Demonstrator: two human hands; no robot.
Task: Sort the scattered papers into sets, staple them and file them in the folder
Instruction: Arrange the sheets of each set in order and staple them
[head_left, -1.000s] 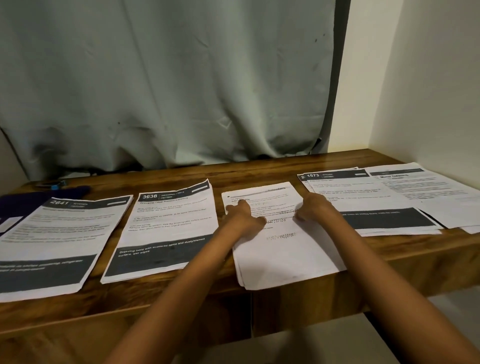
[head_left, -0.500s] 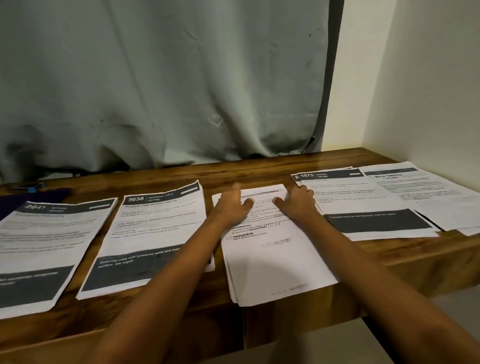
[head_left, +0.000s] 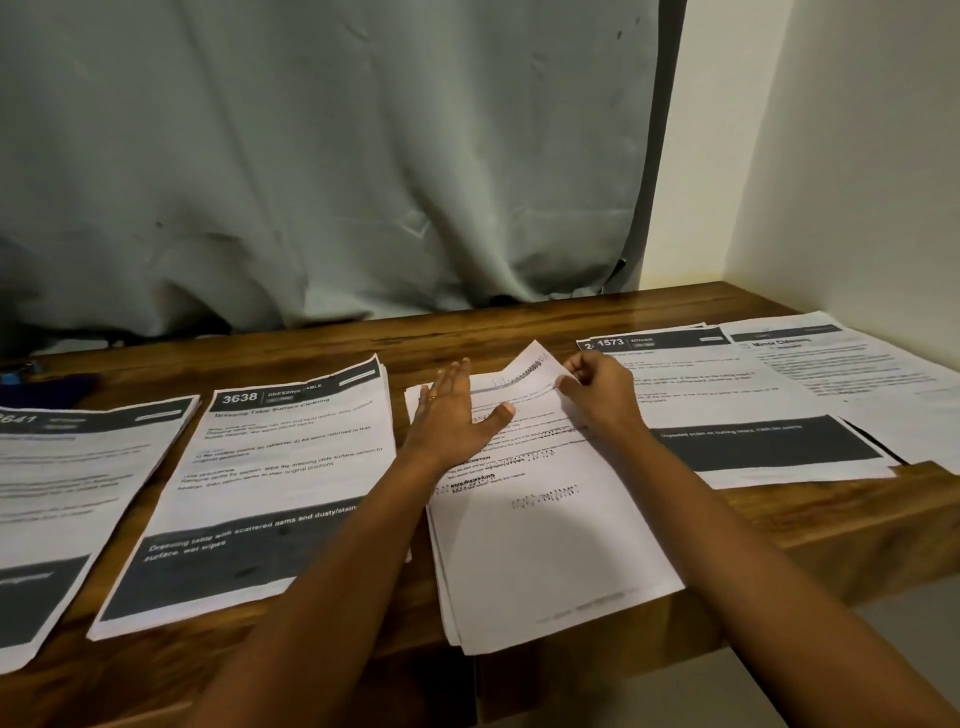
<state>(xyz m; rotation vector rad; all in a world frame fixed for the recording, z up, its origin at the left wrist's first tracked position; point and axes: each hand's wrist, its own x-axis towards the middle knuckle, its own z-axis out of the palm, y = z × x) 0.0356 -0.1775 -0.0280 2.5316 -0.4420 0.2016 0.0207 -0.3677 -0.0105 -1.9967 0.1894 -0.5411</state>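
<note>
Several paper stacks lie in a row on the wooden table (head_left: 519, 322). In the middle is a white stack (head_left: 540, 525) that overhangs the front edge. My left hand (head_left: 457, 415) presses flat on its upper left part, fingers straight. My right hand (head_left: 597, 389) pinches the top sheet's far right corner (head_left: 532, 364) and curls it up off the stack. To the left lie the stack headed 3638 (head_left: 270, 478) and the stack headed 2641 (head_left: 67, 499). To the right lie the stack headed 1573 (head_left: 727, 410) and a white stack (head_left: 852, 374) by the wall.
A grey curtain (head_left: 311, 156) hangs behind the table. A cream wall (head_left: 857, 182) closes the right side. At the far left sit a dark purple thing (head_left: 47, 389) and a small blue object (head_left: 15, 370). The table's front edge drops off below the papers.
My right hand has gone from resting on the middle stack to pinching its top sheet's far corner and lifting it. My left hand has spread flat. The view shifted slightly right.
</note>
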